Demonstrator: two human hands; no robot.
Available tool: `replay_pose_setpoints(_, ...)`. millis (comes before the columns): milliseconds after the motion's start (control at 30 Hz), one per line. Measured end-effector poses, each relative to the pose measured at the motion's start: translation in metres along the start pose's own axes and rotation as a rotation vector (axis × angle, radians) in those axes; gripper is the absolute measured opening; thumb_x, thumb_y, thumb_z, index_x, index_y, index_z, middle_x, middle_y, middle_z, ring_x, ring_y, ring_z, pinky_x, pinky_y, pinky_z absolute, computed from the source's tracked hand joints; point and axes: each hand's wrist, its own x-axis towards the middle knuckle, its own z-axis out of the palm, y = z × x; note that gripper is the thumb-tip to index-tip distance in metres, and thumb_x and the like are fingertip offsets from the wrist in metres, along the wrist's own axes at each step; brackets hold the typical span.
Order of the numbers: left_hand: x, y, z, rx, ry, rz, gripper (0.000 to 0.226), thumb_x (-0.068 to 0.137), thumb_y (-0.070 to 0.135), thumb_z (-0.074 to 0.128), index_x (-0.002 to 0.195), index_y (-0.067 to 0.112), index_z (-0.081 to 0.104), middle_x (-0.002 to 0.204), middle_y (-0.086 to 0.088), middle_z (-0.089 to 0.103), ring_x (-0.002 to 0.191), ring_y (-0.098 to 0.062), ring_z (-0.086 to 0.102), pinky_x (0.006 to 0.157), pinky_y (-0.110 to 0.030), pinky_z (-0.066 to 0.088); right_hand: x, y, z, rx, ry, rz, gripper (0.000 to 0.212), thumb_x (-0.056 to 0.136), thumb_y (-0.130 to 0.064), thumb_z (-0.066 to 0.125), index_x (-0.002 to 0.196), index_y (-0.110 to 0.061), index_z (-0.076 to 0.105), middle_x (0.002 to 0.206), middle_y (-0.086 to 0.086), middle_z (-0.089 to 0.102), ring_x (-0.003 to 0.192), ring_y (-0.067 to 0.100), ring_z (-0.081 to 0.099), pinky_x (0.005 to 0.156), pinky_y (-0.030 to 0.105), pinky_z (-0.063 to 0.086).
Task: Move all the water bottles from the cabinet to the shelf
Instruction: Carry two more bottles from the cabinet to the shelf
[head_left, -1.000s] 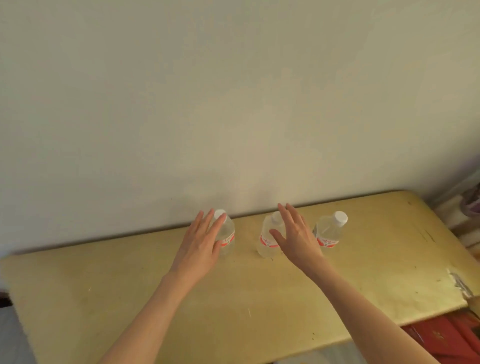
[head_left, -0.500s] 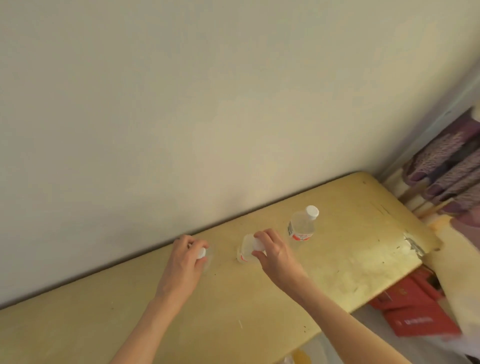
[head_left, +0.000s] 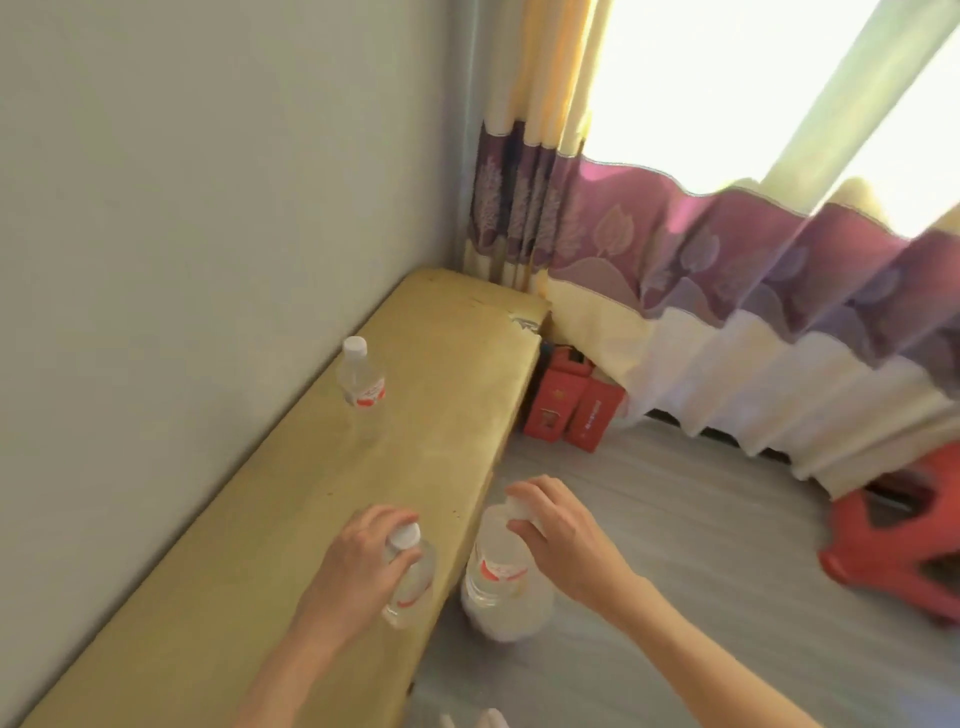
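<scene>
My left hand (head_left: 358, 566) grips a clear water bottle (head_left: 413, 584) by its neck, just under the white cap, above the front edge of the yellow cabinet top (head_left: 291, 499). My right hand (head_left: 561, 535) grips a second clear bottle (head_left: 498, 587) at its cap; that bottle hangs over the grey floor, past the cabinet's edge. Both carry red-and-white labels. A third bottle (head_left: 359, 382) stands upright on the cabinet top near the wall, apart from both hands.
The wall (head_left: 208, 208) runs along the cabinet's left. Red boxes (head_left: 571, 405) sit on the floor at the cabinet's far end, under a purple and cream curtain (head_left: 727, 291). A red plastic stool (head_left: 898, 540) stands at the right on the grey floor (head_left: 675, 519).
Both hands closed on a bottle each and lifted them off the cabinet top towards me. The view swung right, bringing the curtain, floor and stool into sight. The third bottle stayed put.
</scene>
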Motion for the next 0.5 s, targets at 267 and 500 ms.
replay_pose_setpoints(267, 0.001, 0.135, 0.113, -0.010, -0.338, 0.433, 0.036, 0.067, 0.008, 0.073, 0.101, 0.016, 0.065, 0.099, 0.005, 0.057, 0.093, -0.002, 0.051, 0.087, -0.003, 0.029, -0.176, 0.076, -0.101, -0.067, 0.366, 0.344, 0.031, 0.077, -0.010, 0.060, 0.107, -0.009, 0.054, 0.100, 0.010, 0.061, 0.093, 0.014, 0.046, 0.085, 0.018, 0.035)
replay_pose_setpoints(500, -0.043, 0.286, 0.237, -0.030, -0.449, 0.733, 0.039, 0.067, -0.004, 0.073, 0.103, 0.010, 0.065, 0.102, 0.006, 0.055, 0.094, 0.006, 0.042, 0.088, -0.010, 0.030, -0.358, 0.124, -0.197, -0.230, 0.590, 0.604, 0.034, 0.080, -0.025, 0.053, 0.113, -0.014, 0.056, 0.103, 0.004, 0.063, 0.097, 0.011, 0.046, 0.081, 0.022, 0.038)
